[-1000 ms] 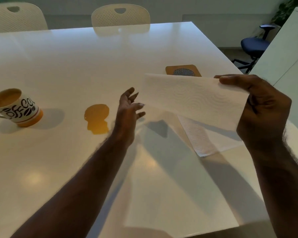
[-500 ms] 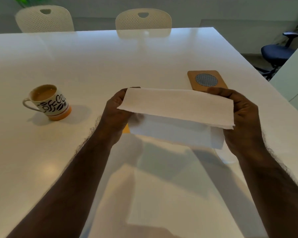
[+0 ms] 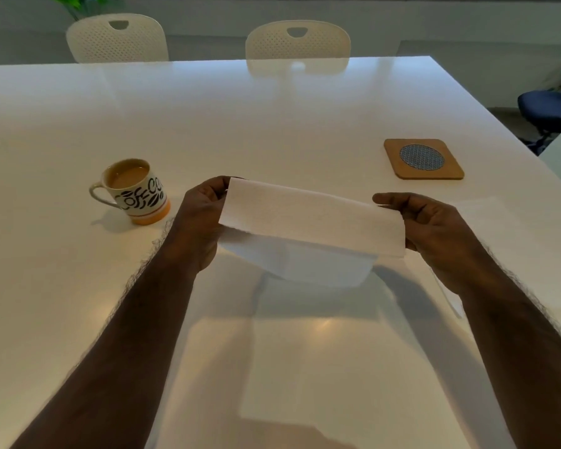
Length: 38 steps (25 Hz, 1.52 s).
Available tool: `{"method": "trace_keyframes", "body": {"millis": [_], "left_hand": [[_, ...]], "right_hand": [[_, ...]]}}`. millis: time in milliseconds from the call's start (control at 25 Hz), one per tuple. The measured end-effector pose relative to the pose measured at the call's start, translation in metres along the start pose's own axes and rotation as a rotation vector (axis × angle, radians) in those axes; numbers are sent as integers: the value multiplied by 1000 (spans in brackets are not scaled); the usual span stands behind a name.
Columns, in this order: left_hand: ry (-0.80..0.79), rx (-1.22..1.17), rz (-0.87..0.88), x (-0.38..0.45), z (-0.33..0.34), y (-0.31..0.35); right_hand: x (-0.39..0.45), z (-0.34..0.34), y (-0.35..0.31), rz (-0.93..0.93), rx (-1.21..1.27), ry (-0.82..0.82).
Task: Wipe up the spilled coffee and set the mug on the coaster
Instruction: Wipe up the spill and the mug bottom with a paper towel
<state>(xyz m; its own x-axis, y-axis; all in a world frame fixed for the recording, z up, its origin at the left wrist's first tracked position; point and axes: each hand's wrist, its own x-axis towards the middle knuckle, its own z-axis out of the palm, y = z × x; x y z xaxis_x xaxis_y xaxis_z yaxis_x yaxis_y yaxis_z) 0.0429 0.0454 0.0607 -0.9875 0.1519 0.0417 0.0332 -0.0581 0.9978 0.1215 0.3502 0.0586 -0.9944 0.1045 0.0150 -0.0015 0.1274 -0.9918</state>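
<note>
A white paper towel (image 3: 311, 218) is held folded over above the white table (image 3: 240, 124). My left hand (image 3: 201, 222) pinches its left end and my right hand (image 3: 434, 228) pinches its right end. A mug (image 3: 135, 191) with black lettering and an orange base stands upright to the left of my left hand, holding milky coffee. The wooden coaster (image 3: 423, 158) with a round mesh inset lies at the right, beyond my right hand. The coffee spill is hidden behind my left hand and the towel.
Two cream perforated chairs (image 3: 117, 38) (image 3: 298, 40) stand at the table's far edge. A dark office chair (image 3: 548, 108) is off the table's right side. The table's right edge runs close past the coaster.
My left hand took hold of the towel's left end and both hands folded it over. The view shifted, so the mug and coaster now sit further right; the spill went out of sight.
</note>
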Motion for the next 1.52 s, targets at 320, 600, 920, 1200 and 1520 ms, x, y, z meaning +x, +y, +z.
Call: {"method": "trace_keyframes", "body": {"millis": [320, 600, 920, 1200, 1520], "left_hand": [[-25, 66, 120, 11, -14, 41], [-287, 91, 254, 10, -13, 61], [-276, 100, 286, 16, -19, 67], [-326, 105, 7, 32, -51, 65], [-105, 973, 543, 55, -36, 50]], "right_hand": [[17, 7, -36, -151, 149, -349], [45, 55, -52, -186, -494, -509], [50, 85, -35, -89, -330, -506], [63, 84, -38, -123, -625, -238], [84, 98, -39, -566, -1056, 118]]}}
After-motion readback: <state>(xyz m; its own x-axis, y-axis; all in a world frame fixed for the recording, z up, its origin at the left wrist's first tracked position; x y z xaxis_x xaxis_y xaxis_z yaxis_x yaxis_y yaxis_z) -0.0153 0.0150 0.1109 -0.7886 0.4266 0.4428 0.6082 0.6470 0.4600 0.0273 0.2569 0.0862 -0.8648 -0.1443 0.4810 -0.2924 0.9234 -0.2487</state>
